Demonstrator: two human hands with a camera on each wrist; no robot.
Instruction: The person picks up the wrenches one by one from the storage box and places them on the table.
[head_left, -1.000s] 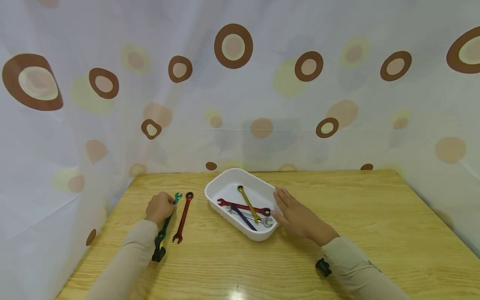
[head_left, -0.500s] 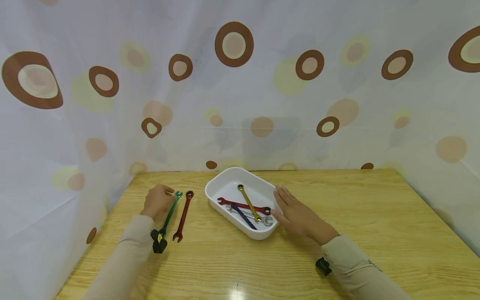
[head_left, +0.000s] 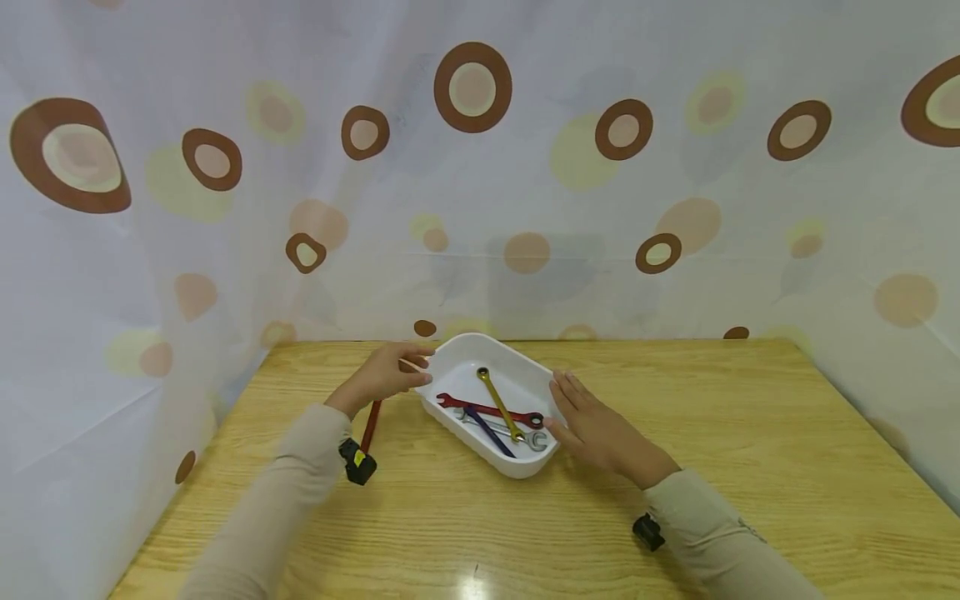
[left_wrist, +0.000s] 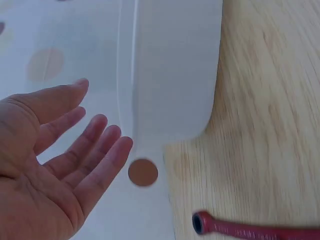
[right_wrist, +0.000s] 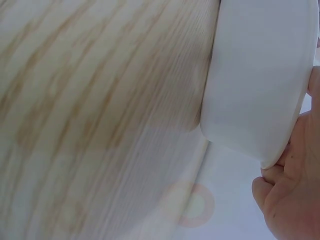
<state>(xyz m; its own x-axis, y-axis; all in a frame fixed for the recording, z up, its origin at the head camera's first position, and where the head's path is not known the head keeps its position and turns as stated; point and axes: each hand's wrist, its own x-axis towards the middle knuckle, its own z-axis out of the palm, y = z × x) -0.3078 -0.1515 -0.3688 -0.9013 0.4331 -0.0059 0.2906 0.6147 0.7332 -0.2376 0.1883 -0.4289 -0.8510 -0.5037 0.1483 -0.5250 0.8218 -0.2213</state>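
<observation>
Fingers [head_left: 567,397] at one tray [head_left: 454,357]; inside — four wrenches [head_left: 501,404]

Left fingers [left_wrist: 103,173] moved from green wrench to white tray [head_left: 517,468].

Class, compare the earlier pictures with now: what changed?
The left hand, holding nothing, has moved right from the green wrench, now hidden from view, to the left end of the white tray. The right hand, tray and wrenches inside stayed put.

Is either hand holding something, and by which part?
Nothing seems gripped. The left hand is empty beside the white tray; the right hand merely rests against the tray's right side.
</observation>
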